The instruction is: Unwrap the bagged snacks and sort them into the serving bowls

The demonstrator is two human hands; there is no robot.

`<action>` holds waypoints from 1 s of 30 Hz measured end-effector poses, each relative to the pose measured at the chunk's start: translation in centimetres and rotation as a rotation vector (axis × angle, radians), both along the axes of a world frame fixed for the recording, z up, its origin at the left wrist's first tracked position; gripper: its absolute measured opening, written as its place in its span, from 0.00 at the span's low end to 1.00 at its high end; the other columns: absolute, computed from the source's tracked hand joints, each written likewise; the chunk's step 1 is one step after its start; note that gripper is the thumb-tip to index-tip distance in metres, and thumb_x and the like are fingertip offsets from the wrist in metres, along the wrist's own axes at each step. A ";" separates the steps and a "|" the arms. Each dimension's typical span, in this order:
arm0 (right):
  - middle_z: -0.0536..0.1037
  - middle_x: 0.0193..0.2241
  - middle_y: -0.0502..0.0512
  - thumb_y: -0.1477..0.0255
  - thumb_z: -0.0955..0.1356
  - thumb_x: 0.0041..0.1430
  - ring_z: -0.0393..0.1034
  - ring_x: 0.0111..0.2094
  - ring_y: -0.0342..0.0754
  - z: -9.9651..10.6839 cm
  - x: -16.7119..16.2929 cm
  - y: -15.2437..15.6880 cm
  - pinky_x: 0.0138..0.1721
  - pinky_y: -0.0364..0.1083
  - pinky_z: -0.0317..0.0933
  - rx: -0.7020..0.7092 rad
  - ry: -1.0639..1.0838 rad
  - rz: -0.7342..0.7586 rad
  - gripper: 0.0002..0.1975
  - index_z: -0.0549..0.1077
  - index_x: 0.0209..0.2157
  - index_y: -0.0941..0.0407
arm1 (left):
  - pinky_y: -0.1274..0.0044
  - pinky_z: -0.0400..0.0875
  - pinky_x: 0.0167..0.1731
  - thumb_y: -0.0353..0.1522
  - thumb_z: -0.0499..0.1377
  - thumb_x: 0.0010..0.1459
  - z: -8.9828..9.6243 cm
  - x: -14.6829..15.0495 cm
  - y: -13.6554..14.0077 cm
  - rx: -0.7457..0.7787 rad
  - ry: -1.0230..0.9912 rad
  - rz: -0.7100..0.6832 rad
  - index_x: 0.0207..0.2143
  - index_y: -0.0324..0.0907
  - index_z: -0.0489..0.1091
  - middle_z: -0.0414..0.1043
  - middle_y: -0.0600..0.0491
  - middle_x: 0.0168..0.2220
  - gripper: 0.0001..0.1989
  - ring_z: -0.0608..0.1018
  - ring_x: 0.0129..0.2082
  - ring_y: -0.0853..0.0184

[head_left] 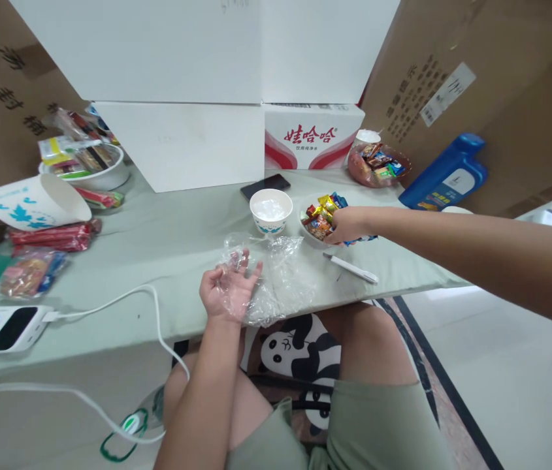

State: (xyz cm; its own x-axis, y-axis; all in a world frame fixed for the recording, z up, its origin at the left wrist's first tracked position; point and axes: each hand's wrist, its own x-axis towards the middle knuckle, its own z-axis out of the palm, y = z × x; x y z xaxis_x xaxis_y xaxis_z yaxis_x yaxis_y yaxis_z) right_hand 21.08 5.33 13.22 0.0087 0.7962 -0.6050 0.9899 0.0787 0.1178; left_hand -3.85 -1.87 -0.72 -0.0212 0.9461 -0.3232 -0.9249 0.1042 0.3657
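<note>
My left hand (230,287) is palm up at the table's front edge, with a crinkled clear plastic bag (283,281) held in its half-curled fingers. The bag spreads over the palm and to the right along the edge. To the right, my right hand (347,225) reaches into a white bowl (305,233) of wrapped candies (319,225). Its fingers are bent down on the candies, and what lies under the fingertips is partly hidden. Between the hands, a paper cup (270,222) with a blue leaf print stands upright, with clear plastic inside.
A white-handled knife (351,267) lies before the bowl. A phone (266,186) rests behind the cup. At the right stand a basket of snacks (378,163) and a blue bottle (445,173). Leftward are a tipped paper bucket (35,202), packaged snacks (55,238) and a power bank (4,329) with white cable.
</note>
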 end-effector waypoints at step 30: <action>0.73 0.30 0.49 0.73 0.78 0.44 0.68 0.31 0.45 -1.5 7.3 3.1 0.36 0.48 0.69 0.665 1.064 -0.448 0.21 0.73 0.41 0.55 | 0.49 0.67 0.60 0.29 0.57 0.45 0.1 0.2 0.3 -0.021 0.048 0.027 0.17 0.43 0.65 0.80 0.54 0.31 0.07 0.82 0.45 0.58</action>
